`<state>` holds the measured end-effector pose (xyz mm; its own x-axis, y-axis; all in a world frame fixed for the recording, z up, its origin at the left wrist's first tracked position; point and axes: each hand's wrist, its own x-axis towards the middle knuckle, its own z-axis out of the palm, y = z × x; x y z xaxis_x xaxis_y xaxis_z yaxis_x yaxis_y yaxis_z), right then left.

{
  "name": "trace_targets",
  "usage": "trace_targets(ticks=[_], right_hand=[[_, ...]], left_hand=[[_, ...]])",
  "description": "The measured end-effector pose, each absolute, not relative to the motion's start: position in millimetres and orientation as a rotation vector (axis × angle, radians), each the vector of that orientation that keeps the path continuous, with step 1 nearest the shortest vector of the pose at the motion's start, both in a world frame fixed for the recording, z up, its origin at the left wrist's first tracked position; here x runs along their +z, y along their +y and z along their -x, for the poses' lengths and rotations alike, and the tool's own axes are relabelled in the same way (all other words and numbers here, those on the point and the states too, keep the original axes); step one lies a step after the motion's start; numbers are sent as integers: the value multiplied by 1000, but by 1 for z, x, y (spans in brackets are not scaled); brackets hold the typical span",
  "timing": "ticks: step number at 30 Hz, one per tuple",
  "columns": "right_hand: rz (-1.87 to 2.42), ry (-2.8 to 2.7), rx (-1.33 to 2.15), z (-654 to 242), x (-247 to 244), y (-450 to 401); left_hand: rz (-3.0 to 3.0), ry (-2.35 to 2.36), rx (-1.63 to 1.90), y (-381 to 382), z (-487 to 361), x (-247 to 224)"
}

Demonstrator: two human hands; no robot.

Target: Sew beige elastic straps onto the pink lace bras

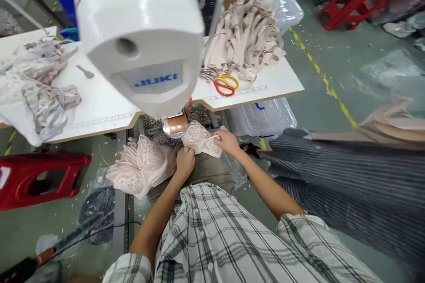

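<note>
A pale pink lace bra (198, 138) hangs under the head of a white sewing machine (142, 44), above the lap. At its lower left edge, my left hand (185, 161) is closed with the fingers curled on the fabric. My right hand (227, 141) pinches a thin light strip at the bra's right side. Just left of my left hand lies a stack of similar lace bras (142, 166). The machine's lower end, with a shiny orange-brown part (176, 124), partly covers the bra; the needle area cannot be made out.
Red-and-yellow scissors (226, 85) and a heap of beige straps (244, 35) lie on the white table (279, 77). More straps (49, 93) drape over its left side. A red stool (43, 179) stands left; a person in striped dark clothing (341, 177) is close on the right.
</note>
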<state>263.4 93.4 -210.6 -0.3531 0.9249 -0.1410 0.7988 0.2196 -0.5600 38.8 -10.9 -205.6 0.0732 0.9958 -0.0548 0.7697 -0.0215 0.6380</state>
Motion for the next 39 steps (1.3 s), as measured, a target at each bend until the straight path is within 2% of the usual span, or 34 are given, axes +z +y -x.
trace_targets(ticks=[5, 10, 13, 17, 20, 24, 26, 30, 34, 39], right_hand=[[1615, -2119, 781, -227, -228, 85], [1328, -2121, 965, -174, -223, 60], [1187, -2142, 1083, -146, -211, 40], [917, -2237, 1218, -108, -180, 13], [670, -2349, 1220, -81, -147, 3], [193, -2767, 1296, -70, -97, 12], [87, -2866, 1387, -82, -71, 17], [161, -2675, 1450, -132, -20, 23], [281, -2469, 1589, -192, 29, 31], [391, -2222, 1963, -251, 60, 46]], left_hand=[[-1727, 1967, 579, -58, 8, -174], [-1202, 2655, 481, -138, 125, -136], [-985, 2760, 336, -173, 165, -131], [-1059, 2646, 283, -183, 152, -123], [-1249, 2574, 346, -178, 117, -92], [-1689, 2247, 639, -166, 91, -42], [-1700, 2157, 780, -148, 88, -28], [-1229, 1919, 1037, -89, 75, -31], [-746, 1226, 808, -43, 28, -45], [-622, 1027, 857, -22, -25, -33]])
